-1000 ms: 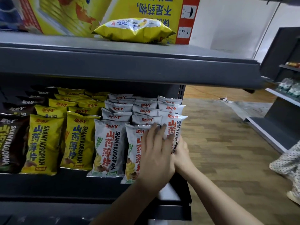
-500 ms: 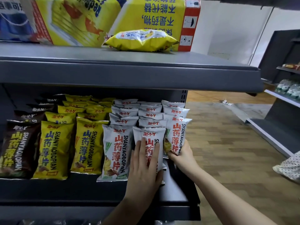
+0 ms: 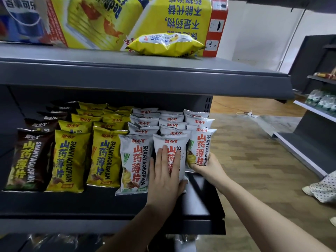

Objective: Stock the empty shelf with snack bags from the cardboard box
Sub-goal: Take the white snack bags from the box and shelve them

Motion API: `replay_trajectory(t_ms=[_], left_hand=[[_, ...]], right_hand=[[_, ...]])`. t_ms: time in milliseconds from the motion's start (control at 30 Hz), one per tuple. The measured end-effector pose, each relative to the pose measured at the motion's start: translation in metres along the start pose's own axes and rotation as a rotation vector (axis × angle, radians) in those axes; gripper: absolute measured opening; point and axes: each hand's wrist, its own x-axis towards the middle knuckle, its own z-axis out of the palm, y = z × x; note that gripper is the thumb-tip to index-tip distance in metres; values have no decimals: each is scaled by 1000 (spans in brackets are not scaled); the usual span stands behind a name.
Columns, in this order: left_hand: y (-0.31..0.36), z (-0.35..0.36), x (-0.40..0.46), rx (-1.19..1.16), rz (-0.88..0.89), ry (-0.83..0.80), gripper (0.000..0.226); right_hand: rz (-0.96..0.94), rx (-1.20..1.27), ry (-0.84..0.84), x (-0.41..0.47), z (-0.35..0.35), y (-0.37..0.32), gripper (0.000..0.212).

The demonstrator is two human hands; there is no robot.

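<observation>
Rows of upright snack bags fill the dark grey shelf (image 3: 101, 204): brown ones at the left, yellow in the middle, silver-white at the right. My left hand (image 3: 165, 177) lies flat with straight fingers on the front silver-white bag of the middle row (image 3: 179, 142). My right hand (image 3: 209, 166) grips the bottom of the rightmost front silver-white bag (image 3: 201, 144) at the shelf's right end. A yellow cardboard box (image 3: 127, 20) stands on the shelf above, with a loose yellow bag (image 3: 165, 44) lying flat in front of it.
The upper shelf's edge (image 3: 145, 77) overhangs the stocked rows. Bare shelf shows in front of the bags at the right. To the right lie a wooden floor (image 3: 254, 160) and another grey shelving unit (image 3: 312, 128). A person's dotted clothing (image 3: 323, 188) shows at the far right edge.
Both hands have slid down the front silver-white bags. The left hand moved from the bags' upper part to the middle bag's lower half; the right now holds the rightmost bag's bottom.
</observation>
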Motion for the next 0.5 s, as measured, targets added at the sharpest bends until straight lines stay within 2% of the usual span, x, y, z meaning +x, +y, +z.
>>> replay_trajectory(t_ms=[133, 233, 367, 500], left_hand=[[-1, -8, -9, -21, 19, 13, 72], [-2, -20, -26, -95, 86, 37, 59], [-6, -36, -51, -268, 208, 74, 48], [-14, -55, -70, -373, 261, 92, 35]], right_hand=[[86, -102, 158, -32, -8, -21, 66], [18, -51, 275, -57, -10, -28, 55], [-109, -51, 299, -93, -8, -39, 35], [-201, -85, 286, -129, -6, -47, 35]])
